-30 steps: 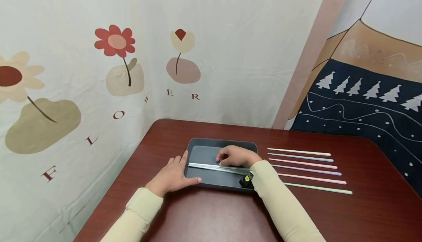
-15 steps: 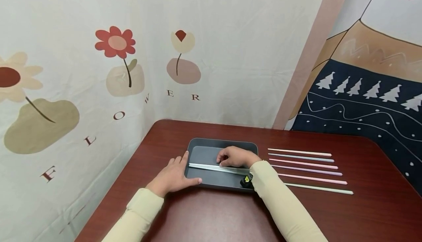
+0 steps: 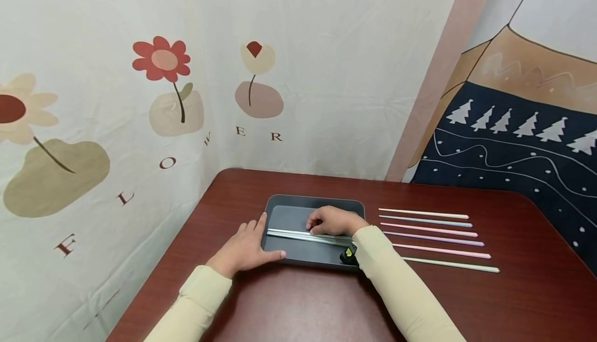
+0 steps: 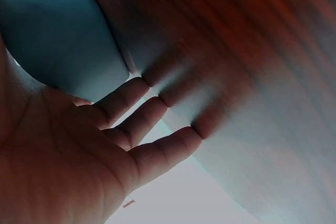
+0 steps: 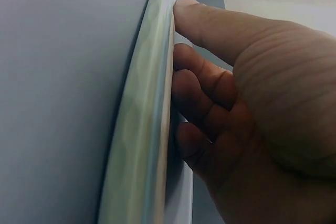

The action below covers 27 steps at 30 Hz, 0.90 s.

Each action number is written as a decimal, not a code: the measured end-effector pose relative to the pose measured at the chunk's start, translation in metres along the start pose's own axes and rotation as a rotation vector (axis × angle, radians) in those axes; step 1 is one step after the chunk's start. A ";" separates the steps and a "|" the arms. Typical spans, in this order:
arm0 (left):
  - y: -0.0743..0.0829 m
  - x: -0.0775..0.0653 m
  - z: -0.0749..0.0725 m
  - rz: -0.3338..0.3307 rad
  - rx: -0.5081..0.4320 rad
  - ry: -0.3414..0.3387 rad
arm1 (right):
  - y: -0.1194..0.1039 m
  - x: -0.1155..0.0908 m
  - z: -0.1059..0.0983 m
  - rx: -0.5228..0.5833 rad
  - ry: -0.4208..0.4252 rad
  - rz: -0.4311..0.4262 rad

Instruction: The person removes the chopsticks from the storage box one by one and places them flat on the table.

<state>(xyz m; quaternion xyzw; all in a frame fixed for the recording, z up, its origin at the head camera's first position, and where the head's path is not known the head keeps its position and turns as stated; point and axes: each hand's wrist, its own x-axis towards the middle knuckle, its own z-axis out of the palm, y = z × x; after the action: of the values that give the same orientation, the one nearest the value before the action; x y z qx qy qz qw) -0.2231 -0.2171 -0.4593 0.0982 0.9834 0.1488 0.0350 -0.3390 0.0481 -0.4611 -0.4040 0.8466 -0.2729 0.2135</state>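
A grey rectangular tray (image 3: 289, 215) lies on the table, with several long, thin, pale strips (image 3: 289, 234) running lengthwise across its bottom. In the right wrist view these strips (image 5: 137, 114) show green, blue and peach edges side by side. My right hand (image 3: 333, 220) reaches into the tray with curled fingers. Its thumb tip and fingertips pinch at the outer edge of the strips; the exact contact is partly hidden. Fingers spread, my left hand (image 3: 242, 248) rests at the tray's left end, thumb along the near rim. In the left wrist view, the left fingers (image 4: 165, 148) are extended toward the tabletop.
Right of the tray, several coloured strips (image 3: 431, 237) lie spaced in rows on the reddish-brown table (image 3: 308, 305). A black device with a yellow mark (image 3: 349, 254) sits at my right wrist. Printed fabric walls (image 3: 326, 72) stand behind the table.
At the strips' left end, a slim gap now shows where they lay closer together before. Both hands stay almost in place.
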 end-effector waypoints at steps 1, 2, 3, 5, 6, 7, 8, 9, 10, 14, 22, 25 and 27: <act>0.000 0.000 0.000 -0.003 0.000 -0.001 | 0.000 0.000 0.000 -0.006 -0.001 -0.001; 0.000 0.000 0.000 -0.006 0.001 -0.001 | 0.000 0.001 0.000 -0.014 -0.001 -0.001; 0.000 0.000 0.000 -0.007 0.000 0.000 | 0.001 0.001 0.000 -0.023 0.000 -0.002; 0.000 0.001 0.000 -0.010 0.001 0.001 | 0.001 0.002 0.000 -0.040 0.005 -0.006; 0.000 0.001 0.000 -0.012 0.003 0.001 | 0.002 0.002 0.001 -0.049 0.008 -0.009; 0.000 0.001 0.001 -0.013 0.002 0.002 | 0.002 0.002 0.001 -0.053 0.011 -0.010; 0.000 0.001 0.000 -0.012 0.001 0.003 | 0.002 0.003 0.001 -0.052 0.013 -0.008; 0.000 0.001 0.000 -0.011 -0.001 0.003 | 0.001 0.003 0.002 -0.049 0.015 -0.007; 0.000 0.000 0.000 -0.011 0.001 0.002 | 0.001 0.003 0.002 -0.044 0.017 -0.002; 0.000 -0.001 0.000 -0.004 0.004 0.006 | -0.003 0.000 0.003 -0.013 0.015 0.005; -0.001 -0.001 0.001 0.000 0.005 0.010 | -0.006 -0.001 0.003 -0.024 0.016 -0.005; 0.000 -0.001 0.000 0.004 0.001 0.007 | -0.005 0.000 0.003 -0.032 0.022 -0.018; -0.001 -0.001 -0.001 0.004 -0.001 -0.002 | -0.005 0.001 0.002 -0.034 0.023 -0.016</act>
<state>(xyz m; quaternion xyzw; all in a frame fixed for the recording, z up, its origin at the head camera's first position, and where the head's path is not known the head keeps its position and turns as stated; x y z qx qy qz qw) -0.2227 -0.2180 -0.4588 0.1005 0.9830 0.1495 0.0359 -0.3357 0.0439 -0.4598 -0.4110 0.8503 -0.2649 0.1948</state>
